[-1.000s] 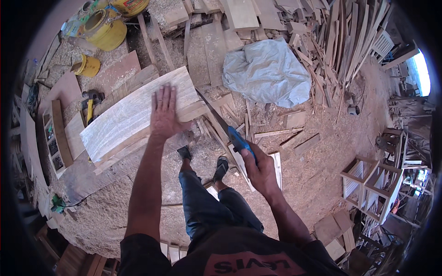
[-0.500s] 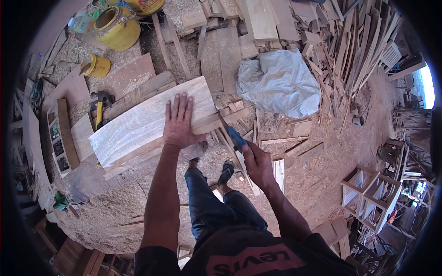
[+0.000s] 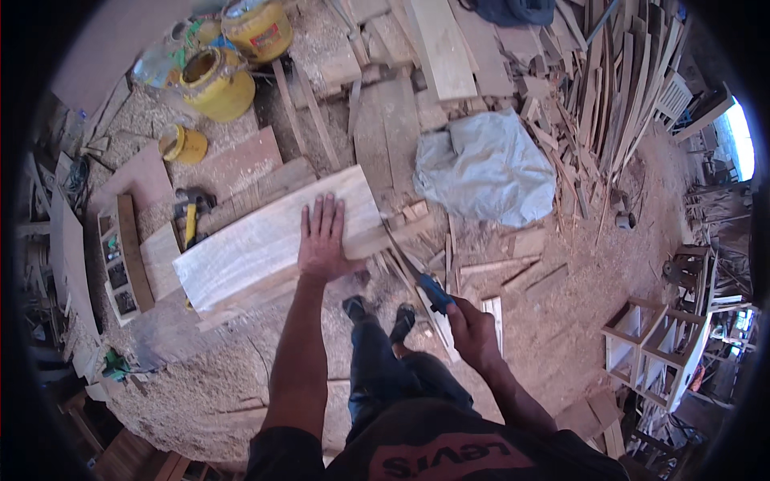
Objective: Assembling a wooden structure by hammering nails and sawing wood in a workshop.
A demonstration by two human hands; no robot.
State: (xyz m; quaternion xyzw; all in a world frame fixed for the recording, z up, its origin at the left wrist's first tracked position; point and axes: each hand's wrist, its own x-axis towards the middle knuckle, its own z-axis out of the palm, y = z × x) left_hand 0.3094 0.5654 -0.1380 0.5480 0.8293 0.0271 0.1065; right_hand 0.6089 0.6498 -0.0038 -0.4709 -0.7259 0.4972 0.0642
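- Handling, board: the pale wooden board (image 3: pixel 261 244) is judged stiff, moderately heavy, not fragile. Its flat face probably gives fair grip, though dust could make it slide.
- Hold, board: a spread palm on the upper face near the right end should steady it; for lifting, both long edges look the better hold.
- Handling, saw: the handsaw (image 3: pixel 434 293) is judged light, its narrow blade thin and somewhat springy. Take it by the blue handle only, clear of the teeth.
- Left hand (image 3: pixel 322 244): open, fingers together and thumb out, palm down on the board toward its right end.
- Right hand (image 3: pixel 473 330): closed around the saw's handle, blade pointing up and left to the board's right end. Contact between blade and wood: cannot tell.
- Location: board lies slantwise ahead and left of the person, over other timber; a hammer (image 3: pixel 192 210) with yellow on its handle is just beyond its left end.
- Looks, board: long, broad, whitish with faint streaked grain; far edge gently curved, near edge browner.
- Looks, saw: dark tapering blade.
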